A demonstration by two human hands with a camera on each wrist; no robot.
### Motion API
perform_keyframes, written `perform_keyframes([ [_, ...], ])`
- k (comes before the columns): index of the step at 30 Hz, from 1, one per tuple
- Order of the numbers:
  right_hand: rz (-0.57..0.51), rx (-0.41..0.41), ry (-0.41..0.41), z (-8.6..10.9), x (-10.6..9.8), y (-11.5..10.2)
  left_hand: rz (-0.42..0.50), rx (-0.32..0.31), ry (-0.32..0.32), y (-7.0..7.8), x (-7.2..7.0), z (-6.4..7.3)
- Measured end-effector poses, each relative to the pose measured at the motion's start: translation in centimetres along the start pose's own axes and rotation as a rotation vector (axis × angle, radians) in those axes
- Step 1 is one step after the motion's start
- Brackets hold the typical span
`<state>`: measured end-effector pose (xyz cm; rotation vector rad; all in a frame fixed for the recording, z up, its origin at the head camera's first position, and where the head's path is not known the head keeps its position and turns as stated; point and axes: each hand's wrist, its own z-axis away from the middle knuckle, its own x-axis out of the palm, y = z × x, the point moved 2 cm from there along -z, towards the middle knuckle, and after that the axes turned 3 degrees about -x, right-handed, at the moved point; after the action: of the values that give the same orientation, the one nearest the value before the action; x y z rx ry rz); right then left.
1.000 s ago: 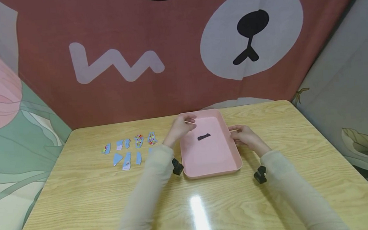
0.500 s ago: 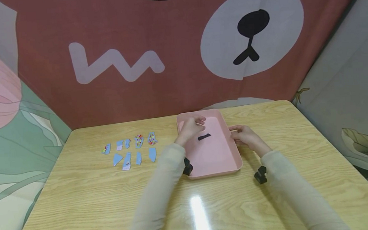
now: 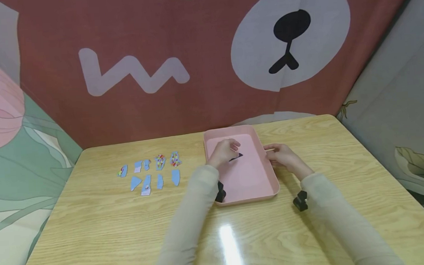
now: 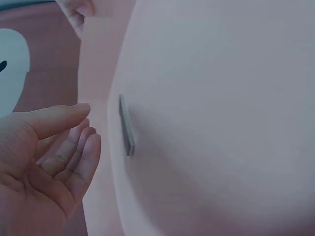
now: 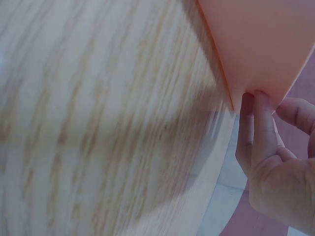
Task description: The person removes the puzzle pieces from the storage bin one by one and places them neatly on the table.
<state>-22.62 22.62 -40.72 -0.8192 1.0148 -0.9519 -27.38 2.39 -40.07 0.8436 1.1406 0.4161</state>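
Observation:
A shallow pink tray [image 3: 249, 187] stands on the wooden table. On its floor lies a small dark strip [image 3: 238, 157], partly covered by my left hand [image 3: 225, 152] in the head view. Seen from the left wrist, the strip [image 4: 126, 127] is a thin flat piece, a short gap beyond the loosely bent fingers and thumb of the left hand [image 4: 51, 157], which holds nothing. My right hand [image 3: 284, 156] grips the tray's right side. In the right wrist view, its fingers press the outer wall [image 5: 261, 54] while the thumb is up at the rim.
Left of the tray, two rows of small blue pieces lie on the table [image 3: 112, 227], among them a plain one [image 3: 176, 177] and one with colourful bits [image 3: 175, 159]. A printed cloth [image 3: 210, 100] hangs behind the table's far edge.
My left hand has moved right and down from the tray's left rim to the dark strip, uncovering a blue piece on the table. The right hand stays at the tray's side.

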Motion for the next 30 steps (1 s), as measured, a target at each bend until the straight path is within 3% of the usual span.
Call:
perform_keyframes([
  [14,0.002,0.01,-0.005,-0.19,0.01,-0.03,-0.071,-0.038,-0.006,-0.65,0.51,0.11],
  [30,-0.001,0.014,0.003,-0.18,-0.09,0.19,-0.088,-0.053,0.009,-1.1,0.94,0.07],
])
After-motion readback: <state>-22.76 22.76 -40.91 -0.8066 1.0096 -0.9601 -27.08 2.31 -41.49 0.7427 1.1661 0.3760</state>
